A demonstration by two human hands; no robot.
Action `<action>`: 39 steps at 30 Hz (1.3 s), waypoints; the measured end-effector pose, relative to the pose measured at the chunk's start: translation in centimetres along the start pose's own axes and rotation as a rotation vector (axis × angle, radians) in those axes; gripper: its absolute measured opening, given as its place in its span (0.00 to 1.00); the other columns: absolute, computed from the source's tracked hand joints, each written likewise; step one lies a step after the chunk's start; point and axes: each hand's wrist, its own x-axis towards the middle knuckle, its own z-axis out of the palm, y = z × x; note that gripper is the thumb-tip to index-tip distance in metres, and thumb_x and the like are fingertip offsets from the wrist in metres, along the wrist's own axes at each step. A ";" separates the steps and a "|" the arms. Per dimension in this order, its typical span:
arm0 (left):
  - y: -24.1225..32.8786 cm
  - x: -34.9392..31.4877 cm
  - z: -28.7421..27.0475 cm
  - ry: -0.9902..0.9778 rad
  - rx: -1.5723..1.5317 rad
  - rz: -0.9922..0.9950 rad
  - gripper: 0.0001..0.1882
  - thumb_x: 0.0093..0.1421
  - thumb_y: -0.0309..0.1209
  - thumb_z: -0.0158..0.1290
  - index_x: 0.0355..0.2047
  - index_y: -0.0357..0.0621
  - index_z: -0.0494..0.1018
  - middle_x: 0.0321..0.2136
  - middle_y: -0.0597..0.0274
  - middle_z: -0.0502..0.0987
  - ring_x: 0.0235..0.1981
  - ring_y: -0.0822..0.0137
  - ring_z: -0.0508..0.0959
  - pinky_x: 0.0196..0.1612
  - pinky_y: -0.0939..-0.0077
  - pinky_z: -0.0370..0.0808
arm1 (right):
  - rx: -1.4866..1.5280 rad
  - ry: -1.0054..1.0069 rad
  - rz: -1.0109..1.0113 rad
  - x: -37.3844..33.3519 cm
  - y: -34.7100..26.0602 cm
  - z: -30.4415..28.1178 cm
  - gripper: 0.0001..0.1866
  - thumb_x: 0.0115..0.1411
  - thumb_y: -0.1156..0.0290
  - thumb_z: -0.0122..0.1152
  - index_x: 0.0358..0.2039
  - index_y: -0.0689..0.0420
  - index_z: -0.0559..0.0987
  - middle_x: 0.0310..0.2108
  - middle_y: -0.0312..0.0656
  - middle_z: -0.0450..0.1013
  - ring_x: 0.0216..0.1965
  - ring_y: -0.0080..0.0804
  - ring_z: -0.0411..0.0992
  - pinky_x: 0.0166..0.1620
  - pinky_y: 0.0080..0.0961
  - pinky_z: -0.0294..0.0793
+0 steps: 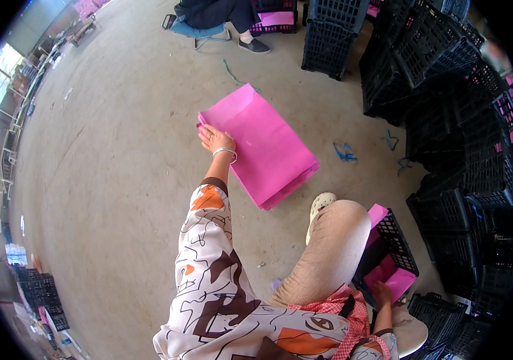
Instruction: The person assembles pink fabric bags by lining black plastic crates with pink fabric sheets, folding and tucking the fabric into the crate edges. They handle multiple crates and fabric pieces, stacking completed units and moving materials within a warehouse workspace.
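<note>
My left hand [213, 139] is stretched forward, its fingers closed on the left edge of a stack of pink paper [271, 141]. The stack is wide and folded, with several layers showing at its lower right corner, and it hangs over the floor. By my right leg, a black plastic crate [398, 239] with pierced walls stands tilted, lined with pink paper [396, 281]. My right hand [381, 294] reaches to the crate's near side, against the pink lining. Its fingers are too small and shaded to make out.
Tall stacks of black crates [442, 54] line the right side. Ahead, a person sits on a blue folding stool [199, 30]. Blue strap scraps [345, 153] and a green cord [229, 71] lie on the concrete floor [118, 168]. More black crates [40, 291] stand at the lower left.
</note>
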 end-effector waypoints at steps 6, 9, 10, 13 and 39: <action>0.2 -0.2 -0.4 -0.028 0.055 0.029 0.43 0.58 0.40 0.48 0.65 0.35 0.37 0.67 0.47 0.38 0.67 0.47 0.38 0.65 0.51 0.40 | 0.049 -0.018 -0.001 -0.4 -0.1 0.1 0.17 0.58 0.60 0.57 0.45 0.54 0.73 0.36 0.39 0.74 0.34 0.31 0.74 0.32 0.25 0.71; -0.2 0.1 -0.5 -0.035 0.069 0.037 0.44 0.57 0.40 0.48 0.65 0.35 0.37 0.67 0.48 0.41 0.67 0.47 0.38 0.66 0.52 0.40 | 0.025 -0.032 0.005 -0.5 -0.4 0.3 0.16 0.59 0.62 0.57 0.45 0.55 0.73 0.35 0.39 0.74 0.35 0.31 0.74 0.34 0.25 0.72; -0.2 0.1 -0.6 -0.042 0.072 0.040 0.44 0.57 0.40 0.48 0.65 0.35 0.37 0.67 0.48 0.41 0.67 0.47 0.38 0.66 0.52 0.40 | 0.032 -0.031 -0.007 -0.4 -0.4 0.3 0.16 0.59 0.62 0.57 0.45 0.55 0.73 0.35 0.39 0.74 0.35 0.31 0.74 0.35 0.25 0.72; 0.5 -0.4 -0.9 -0.062 0.060 0.036 0.41 0.59 0.38 0.44 0.65 0.34 0.36 0.67 0.48 0.41 0.68 0.48 0.38 0.66 0.53 0.37 | 0.029 -0.017 -0.039 -0.2 0.2 -0.1 0.16 0.59 0.62 0.56 0.45 0.55 0.73 0.35 0.38 0.74 0.35 0.30 0.73 0.36 0.26 0.73; 1.3 2.9 -3.3 0.168 -0.165 -0.076 0.34 0.52 0.36 0.55 0.59 0.41 0.57 0.47 0.54 0.74 0.56 0.53 0.66 0.59 0.65 0.62 | 0.015 -0.010 -0.013 -0.4 1.0 -0.7 0.18 0.61 0.60 0.55 0.49 0.53 0.71 0.41 0.41 0.73 0.40 0.32 0.73 0.39 0.29 0.73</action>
